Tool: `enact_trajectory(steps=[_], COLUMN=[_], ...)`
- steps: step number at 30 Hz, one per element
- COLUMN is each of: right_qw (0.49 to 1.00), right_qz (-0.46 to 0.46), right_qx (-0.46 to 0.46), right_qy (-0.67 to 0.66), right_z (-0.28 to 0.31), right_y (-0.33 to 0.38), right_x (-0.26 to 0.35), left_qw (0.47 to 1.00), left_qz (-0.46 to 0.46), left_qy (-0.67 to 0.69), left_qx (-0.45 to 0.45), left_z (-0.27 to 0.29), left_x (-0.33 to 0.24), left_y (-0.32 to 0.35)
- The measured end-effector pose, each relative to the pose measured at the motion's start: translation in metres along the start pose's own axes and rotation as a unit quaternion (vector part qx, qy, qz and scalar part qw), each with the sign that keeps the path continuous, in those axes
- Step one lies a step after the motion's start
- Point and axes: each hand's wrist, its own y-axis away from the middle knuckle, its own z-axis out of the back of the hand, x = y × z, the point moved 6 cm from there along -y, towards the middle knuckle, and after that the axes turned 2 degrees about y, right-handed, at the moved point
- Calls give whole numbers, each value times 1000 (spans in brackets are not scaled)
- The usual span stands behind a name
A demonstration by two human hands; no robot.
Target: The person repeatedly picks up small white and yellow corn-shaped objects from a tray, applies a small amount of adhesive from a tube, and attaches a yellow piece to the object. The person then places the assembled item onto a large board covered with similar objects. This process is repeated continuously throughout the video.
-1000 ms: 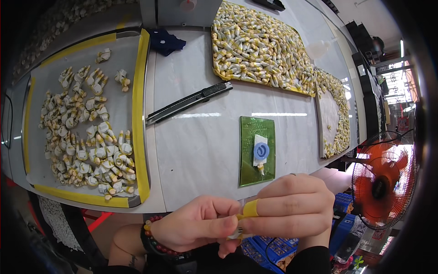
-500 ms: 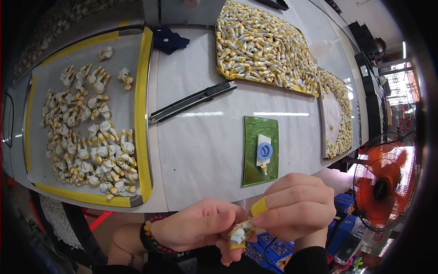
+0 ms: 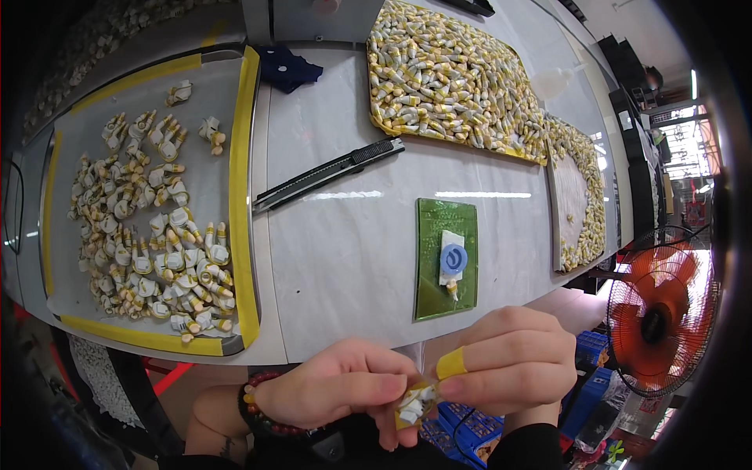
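My left hand (image 3: 348,388) is closed around a small white figure piece (image 3: 413,405) with yellow edging, near the front edge of the table. My right hand (image 3: 513,364) pinches the same piece from the right, its thumb and forefinger meeting at the piece's upper end. Yellow tape wraps a finger of the right hand, and a patch of yellow shows by the left fingertips. Just beyond the hands lies a green slab (image 3: 427,290), bearing a white strip with a round blue piece (image 3: 453,259). Fingers partly hide the held piece.
On the left, a yellow-taped tray (image 3: 249,180) holds many white pieces with peach and yellow ends. A black snap-off cutter (image 3: 329,174) lies beside it. Small grey-and-yellow parts fill a tray (image 3: 446,78) at the back. An orange fan (image 3: 656,317) stands at right.
The held piece has turned slightly between my fingers. My right hand has shifted a little, and its taped finger has tilted; the view has moved slightly.
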Motion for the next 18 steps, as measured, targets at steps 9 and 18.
enact_trajectory(steps=[9, 18], right_qw=[1000, 998], right_qz=[-26, -60], right_qx=[-7, 5], right_qy=[14, 6], right_z=[-2, -4], right_y=[1, 1], right_x=[-1, 0], left_qw=[995, 996], left_qz=[82, 74], left_qy=[-39, -44], left_qx=[-29, -34], left_z=[4, 3], left_x=[12, 9], left_y=[-4, -3])
